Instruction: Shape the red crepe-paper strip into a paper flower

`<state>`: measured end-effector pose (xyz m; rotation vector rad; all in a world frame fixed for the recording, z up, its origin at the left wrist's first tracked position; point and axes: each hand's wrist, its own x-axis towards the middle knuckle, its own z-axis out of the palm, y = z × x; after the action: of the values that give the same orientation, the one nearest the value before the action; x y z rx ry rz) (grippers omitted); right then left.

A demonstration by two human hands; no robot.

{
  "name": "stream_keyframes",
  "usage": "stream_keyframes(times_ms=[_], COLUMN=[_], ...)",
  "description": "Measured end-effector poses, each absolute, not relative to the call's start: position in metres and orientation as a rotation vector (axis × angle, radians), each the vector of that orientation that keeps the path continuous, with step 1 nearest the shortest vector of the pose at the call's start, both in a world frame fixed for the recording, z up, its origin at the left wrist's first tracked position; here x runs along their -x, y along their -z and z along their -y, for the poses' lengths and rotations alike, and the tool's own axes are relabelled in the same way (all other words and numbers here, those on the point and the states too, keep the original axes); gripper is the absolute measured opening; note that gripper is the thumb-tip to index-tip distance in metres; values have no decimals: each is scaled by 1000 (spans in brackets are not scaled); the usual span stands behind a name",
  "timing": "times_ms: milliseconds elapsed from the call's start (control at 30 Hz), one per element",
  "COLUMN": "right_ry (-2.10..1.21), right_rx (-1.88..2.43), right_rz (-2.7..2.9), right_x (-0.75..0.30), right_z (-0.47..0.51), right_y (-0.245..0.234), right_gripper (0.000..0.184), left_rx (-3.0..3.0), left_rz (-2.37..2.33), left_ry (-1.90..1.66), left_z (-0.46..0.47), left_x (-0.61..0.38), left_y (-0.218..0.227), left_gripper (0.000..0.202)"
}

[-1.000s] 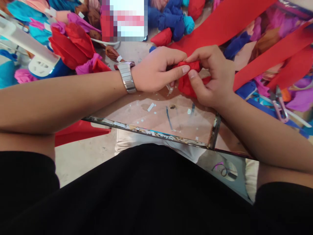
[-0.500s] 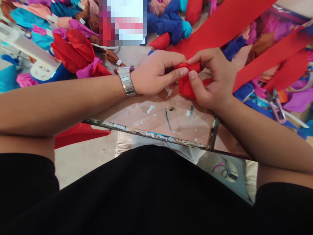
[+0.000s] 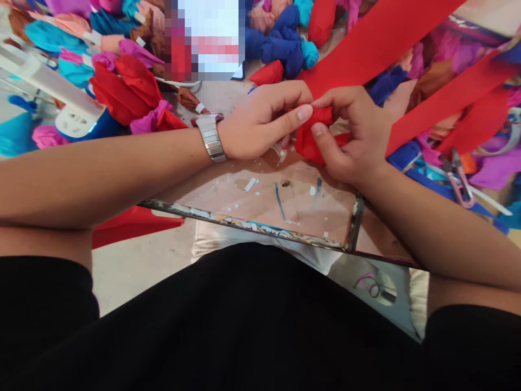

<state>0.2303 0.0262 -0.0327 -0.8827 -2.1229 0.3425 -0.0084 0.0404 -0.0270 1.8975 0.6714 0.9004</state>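
Observation:
A piece of red fabric (image 3: 308, 142) is held between my hands above the table, its upper edge bunched into a fold. My left hand (image 3: 264, 117), with a metal watch (image 3: 212, 138) at the wrist, is closed on the fold with the thumb on top. My right hand (image 3: 354, 127) pinches the same fabric from the other side. Its index fingertip meets the left fingers, while its thumb lies a little lower on the cloth. A long red fabric strip (image 3: 378, 41) runs up and right from behind the hands.
Bundles of coloured cloth (image 3: 280, 46) crowd the back. At the left stands a white device with a blue base (image 3: 79, 117). Small thread snips (image 3: 459, 182) lie at right on cloth. Paper scraps (image 3: 251, 184) dot the table near its front edge (image 3: 244, 224).
My right thumb has lowered slightly away from the fold, and my left thumb has shifted up a little. Both hands still hold the red fabric. The view has moved slightly.

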Motion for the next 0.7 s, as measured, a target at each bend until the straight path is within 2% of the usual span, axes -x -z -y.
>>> stream_keyframes(times_ms=[500, 700], right_ry=[-299, -369], right_rx=[838, 939], right_rz=[2068, 2069], right_x=[-226, -228], right_z=[-29, -25], right_y=[32, 31], right_gripper=[22, 26], left_rx=[-1905, -1820], left_rz=[-702, -660], left_ry=[-920, -926], left_z=[-40, -42], left_x=[8, 9], left_y=[30, 34], left_gripper=[20, 24])
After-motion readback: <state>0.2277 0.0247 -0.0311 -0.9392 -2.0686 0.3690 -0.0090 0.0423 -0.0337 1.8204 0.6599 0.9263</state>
